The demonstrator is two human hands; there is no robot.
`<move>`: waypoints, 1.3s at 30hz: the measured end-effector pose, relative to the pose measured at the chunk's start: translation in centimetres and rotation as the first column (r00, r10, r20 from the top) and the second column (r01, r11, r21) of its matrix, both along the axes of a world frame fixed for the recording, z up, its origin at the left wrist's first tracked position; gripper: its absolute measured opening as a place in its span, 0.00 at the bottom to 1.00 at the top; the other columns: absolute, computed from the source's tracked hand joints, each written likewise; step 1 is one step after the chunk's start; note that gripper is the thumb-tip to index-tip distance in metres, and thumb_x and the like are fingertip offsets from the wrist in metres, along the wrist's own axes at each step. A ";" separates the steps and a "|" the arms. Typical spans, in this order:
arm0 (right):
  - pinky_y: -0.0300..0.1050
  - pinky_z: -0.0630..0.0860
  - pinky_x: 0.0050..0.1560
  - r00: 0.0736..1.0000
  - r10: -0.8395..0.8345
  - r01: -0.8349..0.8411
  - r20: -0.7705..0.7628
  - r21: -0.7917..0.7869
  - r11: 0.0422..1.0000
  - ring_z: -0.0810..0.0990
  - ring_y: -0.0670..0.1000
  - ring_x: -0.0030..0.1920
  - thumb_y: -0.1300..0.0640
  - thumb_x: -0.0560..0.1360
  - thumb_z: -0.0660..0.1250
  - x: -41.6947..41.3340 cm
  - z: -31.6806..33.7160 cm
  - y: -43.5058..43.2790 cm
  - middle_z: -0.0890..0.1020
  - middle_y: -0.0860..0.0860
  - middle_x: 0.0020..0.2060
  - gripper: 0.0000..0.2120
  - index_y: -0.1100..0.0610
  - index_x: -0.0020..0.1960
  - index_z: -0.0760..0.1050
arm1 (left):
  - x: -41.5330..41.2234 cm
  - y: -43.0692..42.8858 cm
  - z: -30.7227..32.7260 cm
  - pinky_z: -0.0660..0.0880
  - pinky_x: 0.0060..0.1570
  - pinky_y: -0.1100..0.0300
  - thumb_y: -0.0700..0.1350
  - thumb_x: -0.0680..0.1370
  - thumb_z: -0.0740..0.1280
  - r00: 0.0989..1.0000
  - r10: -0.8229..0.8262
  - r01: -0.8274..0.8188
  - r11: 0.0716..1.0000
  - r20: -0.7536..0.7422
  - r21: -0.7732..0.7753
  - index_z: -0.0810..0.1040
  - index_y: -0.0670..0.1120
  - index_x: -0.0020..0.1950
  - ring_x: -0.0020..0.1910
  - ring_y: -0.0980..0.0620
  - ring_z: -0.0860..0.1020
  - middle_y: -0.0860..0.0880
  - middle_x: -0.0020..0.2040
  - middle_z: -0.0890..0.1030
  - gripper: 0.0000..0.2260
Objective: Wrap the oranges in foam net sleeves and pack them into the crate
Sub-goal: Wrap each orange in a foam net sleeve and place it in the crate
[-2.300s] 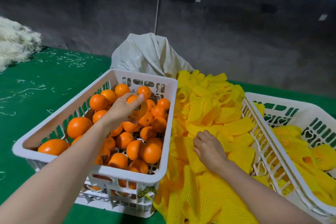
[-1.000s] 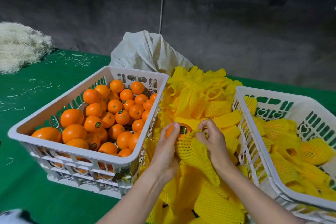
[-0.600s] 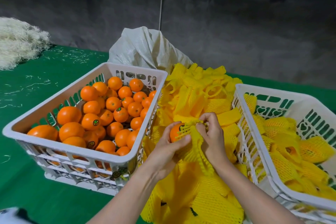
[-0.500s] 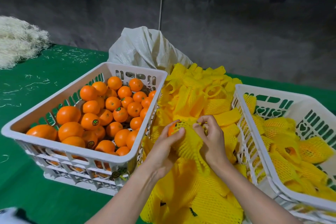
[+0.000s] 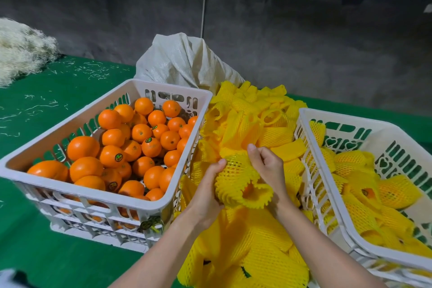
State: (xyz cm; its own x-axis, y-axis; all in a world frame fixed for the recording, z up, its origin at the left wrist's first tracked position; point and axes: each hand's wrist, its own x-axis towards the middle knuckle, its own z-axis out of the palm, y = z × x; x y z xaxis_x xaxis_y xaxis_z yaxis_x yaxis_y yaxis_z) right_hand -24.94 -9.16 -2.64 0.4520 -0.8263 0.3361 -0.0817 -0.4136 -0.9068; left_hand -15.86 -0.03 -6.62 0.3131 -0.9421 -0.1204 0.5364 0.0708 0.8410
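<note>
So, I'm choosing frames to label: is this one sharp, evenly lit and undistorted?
Head view: the left hand, right hand and sleeved orange are fairly sharp; light is soft, with mild highlights on the loose oranges; the back wall is dim; wide-angle stretching is mild, mostly at the right crate.

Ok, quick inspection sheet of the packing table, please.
Surface: green cloth-covered table.
Job's things: white plastic crate of bare oranges, left; loose pile of yellow foam net sleeves, middle; second white plastic crate holding sleeved oranges, right.
Clutter: pale fibre heap far left, loose strands on the cloth, grey-white woven sack behind the crates.
Hands: left hand grips an orange in a yellow net sleeve; right hand pinches that sleeve's top.
Cables: one thin pale line down the wall; cable or string, cannot tell.
Surroundings: dark grey wall.
</note>
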 end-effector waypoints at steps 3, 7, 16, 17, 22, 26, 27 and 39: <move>0.58 0.73 0.50 0.998 0.043 -0.031 -0.048 0.226 0.974 0.80 0.59 0.45 0.50 0.79 0.58 0.1 -0.5 0.4 0.79 0.67 0.40 0.22 0.69 0.43 0.77 | -0.1 -0.2 0.5 0.79 0.45 0.57 0.63 0.68 0.63 0.998 0.053 -0.053 0.999 -0.016 -0.009 0.85 0.57 0.48 0.51 0.52 0.83 0.51 0.51 0.85 0.18; 0.61 0.68 0.64 0.994 0.088 -0.057 -0.064 0.381 0.923 0.74 0.63 0.61 0.43 0.77 0.55 0.2 -0.9 0.6 0.78 0.63 0.59 0.26 0.64 0.57 0.76 | -0.4 -0.9 0.8 0.78 0.41 0.64 0.62 0.69 0.64 0.962 0.244 -0.245 0.969 0.123 -0.003 0.84 0.56 0.45 0.46 0.58 0.83 0.57 0.45 0.85 0.15; 0.58 0.67 0.67 0.996 0.083 -0.077 0.022 0.644 0.762 0.69 0.57 0.68 0.26 0.61 0.54 0.4 -1.7 2.5 0.68 0.53 0.70 0.47 0.52 0.73 0.62 | 0.2 -1.1 0.5 0.53 0.30 0.55 0.56 0.77 0.64 0.606 0.482 -0.490 0.853 0.633 -0.180 0.59 0.50 0.22 0.23 0.55 0.56 0.54 0.21 0.59 0.26; 0.59 0.67 0.67 0.999 0.033 -0.033 0.013 0.648 0.761 0.69 0.57 0.67 0.26 0.61 0.56 0.4 -2.0 2.6 0.69 0.53 0.70 0.47 0.52 0.72 0.63 | 0.4 -1.1 0.5 0.54 0.29 0.53 0.56 0.76 0.64 0.499 0.490 -0.508 0.833 0.714 -0.217 0.61 0.50 0.21 0.23 0.54 0.58 0.53 0.21 0.61 0.25; 0.62 0.73 0.59 0.996 -0.092 0.062 0.006 0.697 0.714 0.78 0.62 0.55 0.36 0.72 0.64 0.9 -3.4 2.5 0.81 0.60 0.53 0.20 0.52 0.47 0.79 | 0.5 -1.5 0.6 0.62 0.28 0.53 0.48 0.75 0.70 0.194 0.545 -0.562 0.743 0.815 -0.363 0.71 0.42 0.26 0.26 0.50 0.66 0.46 0.25 0.69 0.20; 0.64 0.72 0.60 0.994 -0.110 0.076 0.005 0.691 0.719 0.78 0.65 0.55 0.43 0.73 0.67 0.7 -3.5 2.1 0.82 0.61 0.49 0.15 0.55 0.40 0.80 | -0.7 -1.6 0.8 0.52 0.26 0.60 0.52 0.80 0.62 0.669 0.576 -0.630 0.774 0.469 -0.052 0.56 0.50 0.25 0.22 0.57 0.54 0.55 0.21 0.55 0.26; 0.63 0.72 0.61 0.995 -0.094 0.051 0.021 0.709 0.704 0.78 0.64 0.56 0.44 0.72 0.68 0.5 -3.4 2.1 0.82 0.61 0.51 0.13 0.55 0.42 0.80 | -0.7 -1.8 0.8 0.52 0.27 0.60 0.53 0.80 0.62 0.717 0.556 -0.630 0.775 0.421 0.051 0.55 0.51 0.26 0.21 0.57 0.54 0.56 0.21 0.54 0.26; 0.40 0.79 0.33 0.929 0.036 -0.355 0.369 0.858 0.371 0.83 0.52 0.32 0.45 0.77 0.57 -0.6 -3.4 2.1 0.84 0.56 0.33 0.26 0.56 0.32 0.84 | 0.9 -1.4 0.2 0.78 0.30 0.61 0.55 0.75 0.66 0.934 0.220 -0.283 0.937 0.281 0.207 0.79 0.48 0.23 0.27 0.53 0.80 0.49 0.27 0.81 0.22</move>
